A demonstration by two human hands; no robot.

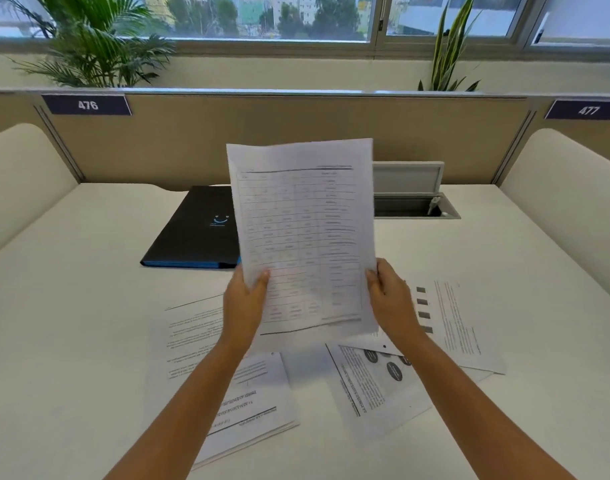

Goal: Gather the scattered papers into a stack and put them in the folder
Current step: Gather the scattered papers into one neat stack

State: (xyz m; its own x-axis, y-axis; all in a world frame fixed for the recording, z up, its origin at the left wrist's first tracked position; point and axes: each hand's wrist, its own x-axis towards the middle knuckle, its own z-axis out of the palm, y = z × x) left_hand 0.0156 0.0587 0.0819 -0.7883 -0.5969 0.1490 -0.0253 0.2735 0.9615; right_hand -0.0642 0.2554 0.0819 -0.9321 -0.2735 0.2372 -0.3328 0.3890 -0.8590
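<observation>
Both hands raised above the table (71, 306), holding a held sheaf (301, 233) of printed pages upright, table-grid print facing the person. Sheets in the sheaf are not aligned; edges offset at top and bottom, image blurred there

Grip, left hand (242, 306): thumb on the front face near the lower left edge, fingers behind, pinching the sheaf. Grip, right hand (388, 294): thumb at the lower right edge, fingers curled behind, pinching the same sheaf

Folder (196, 230): black w/ blue edge, shut, flat on the table beyond the hands, left of centre. Its right part is hidden behind the sheaf; not touching it as far as can be seen

Loose papers on the table, below and around the forearms:
- left pages (189, 334), text sheets overlapping, under the left forearm
- near-left stack (255, 410), several sheets, printed heading upside down to the person
- centre-right page (372, 386) w/ dark ovals, tilted
- right page (459, 320) w/ grey bars along its left margin, overlapping sheets beneath

Behind the sheaf, right: open cable hatch (411, 195) set in the table. Partition carries labels 476 (87, 105) and 477 (588, 110). Plants and windows beyond
</observation>
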